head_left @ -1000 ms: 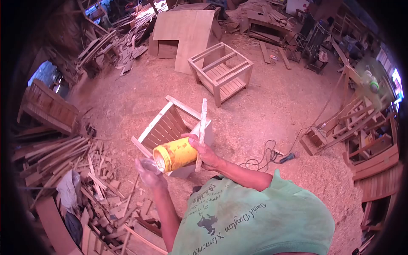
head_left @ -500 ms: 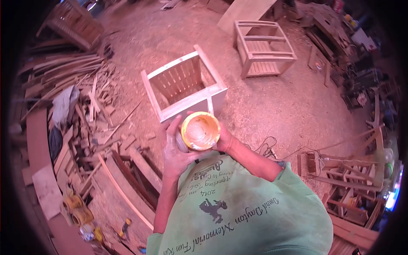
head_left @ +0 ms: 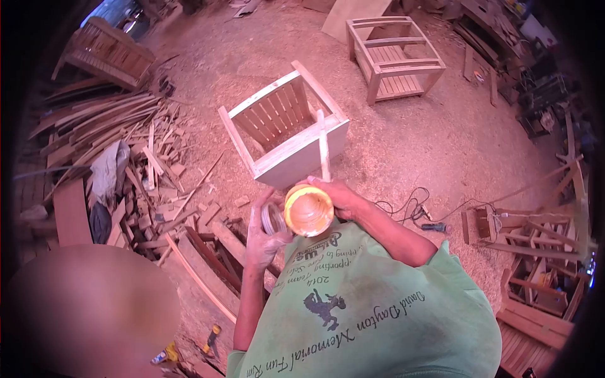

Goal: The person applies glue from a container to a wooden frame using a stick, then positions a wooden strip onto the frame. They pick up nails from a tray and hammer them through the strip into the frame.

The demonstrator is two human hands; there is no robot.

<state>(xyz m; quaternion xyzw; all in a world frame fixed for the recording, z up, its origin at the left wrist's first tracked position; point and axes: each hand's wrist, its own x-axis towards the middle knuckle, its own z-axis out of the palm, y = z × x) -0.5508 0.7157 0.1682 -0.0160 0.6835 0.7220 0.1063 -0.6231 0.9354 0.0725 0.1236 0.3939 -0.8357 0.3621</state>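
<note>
A yellow-rimmed round container (head_left: 309, 210), its inside smeared with pale material, is tilted so its opening shows. My right hand (head_left: 343, 196) grips its far right side, and a pale stick (head_left: 324, 148) rises beside those fingers. Left of the container, my left hand (head_left: 259, 236) has its fingers curled round a ridged, whitish round piece (head_left: 273, 218), perhaps a lid. Beyond both hands stands a wooden frame with slats (head_left: 302, 143). My green shirt (head_left: 372, 302) fills the lower middle.
Another slatted wooden frame (head_left: 396, 63) stands at the upper right. Wood scraps (head_left: 151, 164) pile up at left. A cable (head_left: 409, 205) and a dark-handled tool (head_left: 433, 227) lie on the floor at right. A large blurred round shape (head_left: 94, 309) covers the lower left.
My left hand has drawn apart from the yellow container with the ridged piece. The stick now shows at greater length. The blurred shape has appeared at lower left, and the view has shifted.
</note>
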